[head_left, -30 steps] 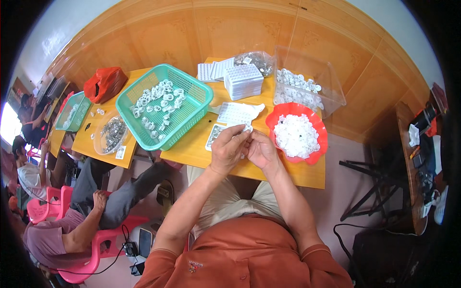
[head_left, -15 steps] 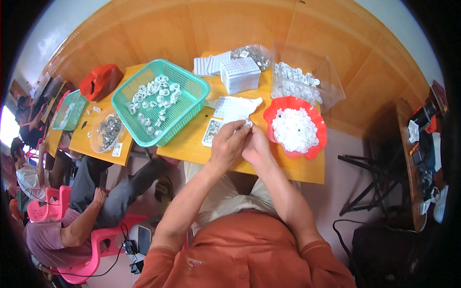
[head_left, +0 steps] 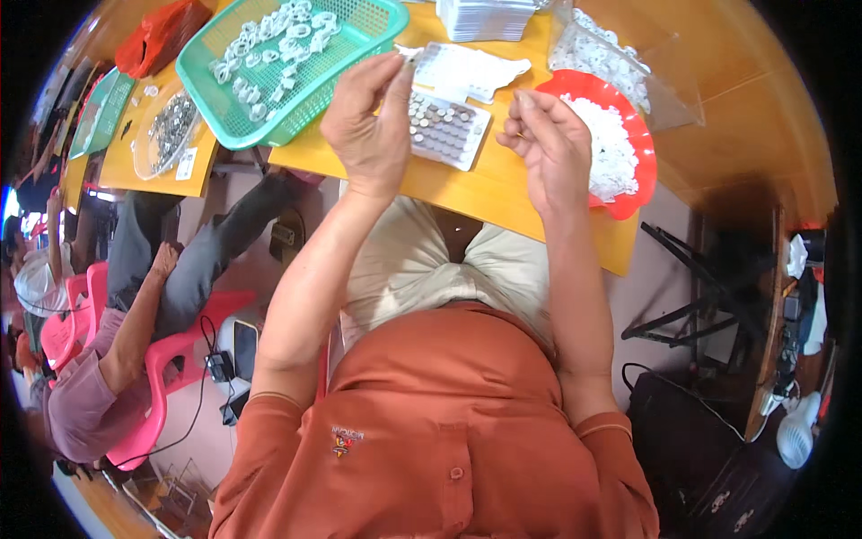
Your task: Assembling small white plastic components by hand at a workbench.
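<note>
My left hand (head_left: 366, 130) is raised over the near edge of the green basket. Its thumb and forefinger pinch a small white plastic piece (head_left: 409, 52), too small to make out fully. My right hand (head_left: 552, 148) hovers between the white tray and the red bowl, thumb pressed to its curled fingers; what they hold, if anything, is hidden. Between the hands lies the white tray (head_left: 470, 151) with rows of small round silvery pieces in its pockets. A white sheet (head_left: 485, 72) with rows of marks lies just behind it. White bits fill the red scalloped bowl (head_left: 648, 166).
White ring-shaped parts lie in the green basket (head_left: 242, 135). Stacked white trays (head_left: 485, 22) stand at the back, beside a clear box (head_left: 673, 99) of white parts. On the left are a bag of metal parts (head_left: 169, 130), a red bag (head_left: 162, 40) and a seated person (head_left: 99, 386).
My hands were together over the tray and have parted, left hand to the left, right hand to the right. The tray shows more fully. The view has tilted down toward my lap.
</note>
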`<state>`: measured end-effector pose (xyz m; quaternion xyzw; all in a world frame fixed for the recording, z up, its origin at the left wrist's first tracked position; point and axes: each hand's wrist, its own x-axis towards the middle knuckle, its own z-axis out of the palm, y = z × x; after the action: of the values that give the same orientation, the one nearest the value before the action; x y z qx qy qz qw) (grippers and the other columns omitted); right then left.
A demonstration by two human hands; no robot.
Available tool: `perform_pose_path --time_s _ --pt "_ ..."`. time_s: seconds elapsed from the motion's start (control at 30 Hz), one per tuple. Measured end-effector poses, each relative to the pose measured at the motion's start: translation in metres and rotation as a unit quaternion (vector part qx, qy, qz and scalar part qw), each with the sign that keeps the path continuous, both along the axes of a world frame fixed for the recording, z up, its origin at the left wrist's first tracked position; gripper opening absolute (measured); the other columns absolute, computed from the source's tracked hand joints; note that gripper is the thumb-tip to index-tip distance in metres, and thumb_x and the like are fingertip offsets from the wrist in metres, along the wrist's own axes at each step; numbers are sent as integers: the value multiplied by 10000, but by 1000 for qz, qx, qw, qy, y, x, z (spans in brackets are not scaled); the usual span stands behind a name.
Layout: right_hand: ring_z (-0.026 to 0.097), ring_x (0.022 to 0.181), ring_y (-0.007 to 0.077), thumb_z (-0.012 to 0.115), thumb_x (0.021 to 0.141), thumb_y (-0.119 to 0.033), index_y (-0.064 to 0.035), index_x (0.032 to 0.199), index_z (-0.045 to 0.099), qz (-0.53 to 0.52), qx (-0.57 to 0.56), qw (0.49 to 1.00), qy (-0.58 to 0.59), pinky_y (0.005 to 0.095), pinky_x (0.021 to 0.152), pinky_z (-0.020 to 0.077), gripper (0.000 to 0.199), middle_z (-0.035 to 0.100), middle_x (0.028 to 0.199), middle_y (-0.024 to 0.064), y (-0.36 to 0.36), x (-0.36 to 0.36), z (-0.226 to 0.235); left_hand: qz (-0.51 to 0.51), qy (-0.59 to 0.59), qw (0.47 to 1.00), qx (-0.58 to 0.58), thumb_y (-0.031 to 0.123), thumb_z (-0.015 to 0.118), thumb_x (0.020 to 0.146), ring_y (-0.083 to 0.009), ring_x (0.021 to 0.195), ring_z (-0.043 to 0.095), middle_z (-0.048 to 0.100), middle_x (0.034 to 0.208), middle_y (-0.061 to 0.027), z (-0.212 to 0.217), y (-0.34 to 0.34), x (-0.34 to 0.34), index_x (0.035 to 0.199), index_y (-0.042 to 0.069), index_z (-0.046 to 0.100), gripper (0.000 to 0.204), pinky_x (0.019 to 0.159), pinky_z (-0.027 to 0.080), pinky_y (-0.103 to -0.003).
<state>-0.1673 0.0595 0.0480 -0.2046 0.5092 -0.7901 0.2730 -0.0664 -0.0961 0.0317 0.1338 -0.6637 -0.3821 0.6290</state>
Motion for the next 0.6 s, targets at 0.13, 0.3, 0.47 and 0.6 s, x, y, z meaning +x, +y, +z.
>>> perform_pose_path --time_s 0.13,0.3,0.47,0.6 --pt "587 704 99 618 903 -132 22 1006 630 21 15 1000 -8 265 654 534 186 626 802 42 3 4 -4 -3 -23 997 79 18 692 832 -122 824 616 660 962 -89 -29 -11 27 959 -2 678 129 726 497 -224" --pt "590 674 97 630 896 -131 19 995 640 30 67 997 16 253 627 531 180 635 814 38 8 3 -10 -10 -59 990 129 36 681 845 -107 817 608 659 935 -76 -46 -6 43 963 -10 676 126 721 487 -217" --pt "594 661 95 646 880 -118 22 970 647 55 133 988 46 247 621 526 167 640 809 44 28 4 -8 -12 -73 989 126 15 679 837 -119 824 619 662 939 -88 -53 -4 48 949 -25 671 119 717 496 -221" --pt "599 647 96 662 861 -91 23 970 650 55 177 980 69 239 618 520 157 644 785 46 55 7 -1 -38 -87 986 135 5 679 833 -131 848 628 665 962 -99 -55 4 46 958 -25 672 129 732 506 -231"
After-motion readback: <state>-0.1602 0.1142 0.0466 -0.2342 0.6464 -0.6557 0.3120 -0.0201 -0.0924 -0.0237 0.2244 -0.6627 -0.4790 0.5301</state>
